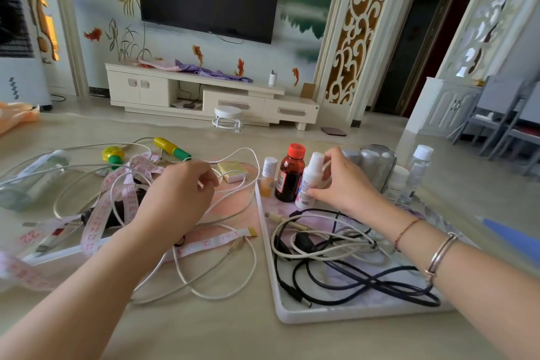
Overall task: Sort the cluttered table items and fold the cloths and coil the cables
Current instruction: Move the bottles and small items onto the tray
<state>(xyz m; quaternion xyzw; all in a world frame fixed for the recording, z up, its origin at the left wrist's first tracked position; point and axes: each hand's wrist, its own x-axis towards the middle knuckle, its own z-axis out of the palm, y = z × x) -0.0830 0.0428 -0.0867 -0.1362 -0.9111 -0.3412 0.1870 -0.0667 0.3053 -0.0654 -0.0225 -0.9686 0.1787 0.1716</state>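
My right hand [342, 181] grips a small white bottle [310, 178] standing at the far end of the white tray [292, 316], next to a brown bottle with a red cap [290, 175]. Black and white cables [336, 260] lie tangled in that tray. My left hand [178, 193] is curled over a loose white cable [233, 245] on the table, fingers closed around a strand of it. A pink measuring tape [128, 196] winds across the pile at the left. A pink cloth [233, 207] lies under the cable.
A clear bottle [32, 178] lies on its side at the far left. Yellow-green skipping-rope handles [172, 149] and a small yellow box [232, 171] sit behind the cables. Clear jars and bottles [380, 166] stand behind the tray. A blue object [508, 237] lies at the right edge.
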